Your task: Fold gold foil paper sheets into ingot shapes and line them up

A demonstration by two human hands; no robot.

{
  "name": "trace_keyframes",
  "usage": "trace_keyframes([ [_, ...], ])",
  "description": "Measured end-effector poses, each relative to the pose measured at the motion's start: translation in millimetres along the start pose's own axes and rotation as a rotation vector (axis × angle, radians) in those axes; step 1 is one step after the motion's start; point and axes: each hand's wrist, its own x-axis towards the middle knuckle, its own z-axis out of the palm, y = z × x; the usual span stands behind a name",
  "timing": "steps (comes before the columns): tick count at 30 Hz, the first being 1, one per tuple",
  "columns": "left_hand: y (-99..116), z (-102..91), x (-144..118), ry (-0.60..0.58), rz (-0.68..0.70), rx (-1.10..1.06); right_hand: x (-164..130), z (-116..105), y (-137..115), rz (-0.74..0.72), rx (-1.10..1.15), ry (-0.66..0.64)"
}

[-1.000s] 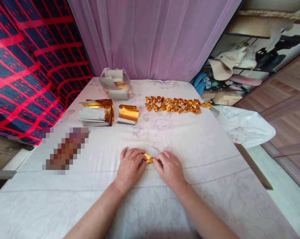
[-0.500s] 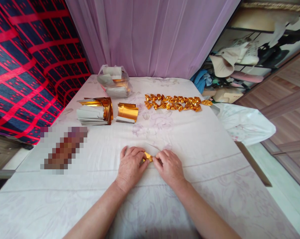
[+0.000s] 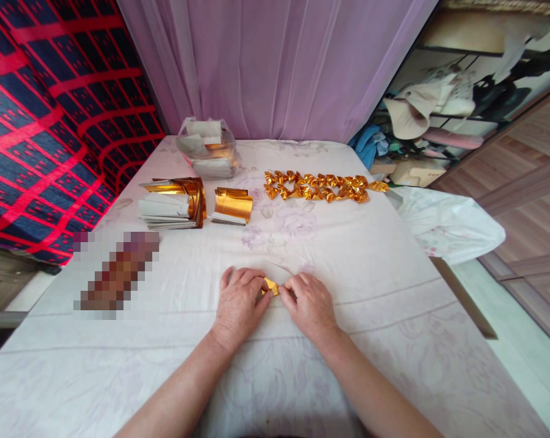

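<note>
Between my two hands, low over the floral tablecloth, is a sheet of gold foil paper (image 3: 271,286), partly folded, its pale side showing behind the fingers. My left hand (image 3: 242,301) grips its left part with thumb and fingers closed. At the right end, my right hand (image 3: 309,304) pinches the paper, fingers curled. Much of the sheet is hidden under both hands. Farther back lie a small stack of gold foil paper (image 3: 233,205) and a larger fanned stack (image 3: 172,204). Rows of folded gold foil pieces (image 3: 318,186) stretch across the back right.
A clear plastic bag (image 3: 207,148) with more paper stands at the back left. A blurred-out object (image 3: 117,274) lies on the left of the tablecloth (image 3: 370,255). Beyond the right edge are a white plastic bag (image 3: 452,225) and a crowded shelf (image 3: 439,115). A purple curtain (image 3: 275,67) hangs behind.
Almost nothing differs. Both hands keep the same grip on the gold foil paper, and the view has shifted very slightly.
</note>
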Motion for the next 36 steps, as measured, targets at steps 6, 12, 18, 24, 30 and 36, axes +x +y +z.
trace_keyframes([
  [6,0.1,0.0,-0.3,0.001,0.001,0.005,-0.1,0.2,-1.1,0.008,-0.015,-0.002],
  [12,0.1,0.4,-0.4,0.006,0.004,0.008,0.4,0.2,-1.7,0.007,-0.015,-0.005],
  [18,1.2,0.0,0.3,-0.011,-0.009,0.007,0.4,1.6,-1.9,0.013,-0.029,-0.010],
  [24,1.7,1.1,-0.2,-0.003,-0.015,0.008,-0.1,3.8,-1.5,0.013,-0.034,0.005],
  [30,3.2,0.3,0.9,-0.001,-0.026,0.013,-1.6,5.6,-1.0,0.019,-0.016,0.018],
  [36,2.7,0.9,1.2,0.016,-0.021,0.009,-3.3,5.4,0.3,0.016,0.015,0.015],
])
